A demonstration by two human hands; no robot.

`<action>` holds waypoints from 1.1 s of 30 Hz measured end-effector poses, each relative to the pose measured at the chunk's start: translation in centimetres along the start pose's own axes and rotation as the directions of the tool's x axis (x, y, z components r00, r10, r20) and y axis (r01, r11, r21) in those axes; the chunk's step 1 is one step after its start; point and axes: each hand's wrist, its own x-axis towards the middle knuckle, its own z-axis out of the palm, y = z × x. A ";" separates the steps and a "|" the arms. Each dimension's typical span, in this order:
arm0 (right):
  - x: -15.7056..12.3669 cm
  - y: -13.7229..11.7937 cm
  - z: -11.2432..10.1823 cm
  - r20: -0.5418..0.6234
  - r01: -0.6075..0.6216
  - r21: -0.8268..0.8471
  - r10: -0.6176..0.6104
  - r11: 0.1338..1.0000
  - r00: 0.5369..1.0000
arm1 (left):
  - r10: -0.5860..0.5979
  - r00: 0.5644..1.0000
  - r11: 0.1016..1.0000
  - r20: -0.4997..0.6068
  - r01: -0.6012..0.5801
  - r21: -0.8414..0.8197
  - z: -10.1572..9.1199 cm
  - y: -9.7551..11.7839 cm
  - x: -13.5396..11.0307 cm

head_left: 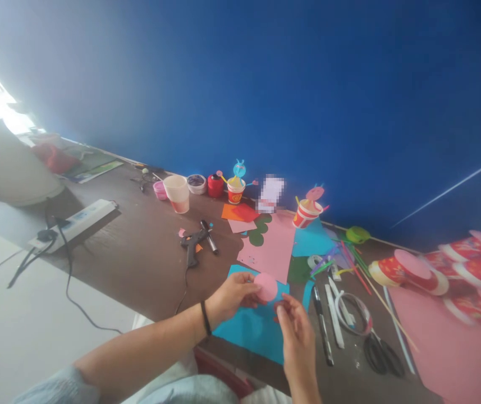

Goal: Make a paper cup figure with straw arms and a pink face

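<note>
My left hand (237, 293), with a black band at the wrist, pinches a round pink paper disc (266, 287) between thumb and fingers. Close to the disc's right side, my right hand (296, 322) has its thumb and fingers drawn together; whatever may be between them is too small to make out. Both hands are above a sheet of blue paper (246, 339) at the table's front edge. Beyond them lies a large pink paper sheet (280, 244) with dark green scalloped paper (260, 231) on it.
A black glue gun (190, 247) lies left, its cord trailing forward, beside a black marker (209, 238). Decorated paper cups (307, 213) stand by the blue wall. Pens, tape (353, 314) and black-handled scissors (383, 354) lie right. A power strip (76, 224) is far left.
</note>
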 end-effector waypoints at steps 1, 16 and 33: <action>0.4 -0.4 0.0 0.012 -0.012 0.013 0.012 1.000 1.000 | -0.007 1.000 1.000 0.000 0.007 0.002 0.0 -0.1 0.0; 1.8 0.3 0.3 0.168 0.073 -0.282 -0.026 0.957 0.985 | 0.334 0.940 0.660 0.073 -0.289 0.693 -2.3 -1.5 -2.0; 8.2 -3.4 -5.5 0.109 0.331 -0.834 -0.457 0.441 0.883 | 0.284 0.830 -0.157 0.479 -0.453 0.878 -2.7 -2.2 -5.8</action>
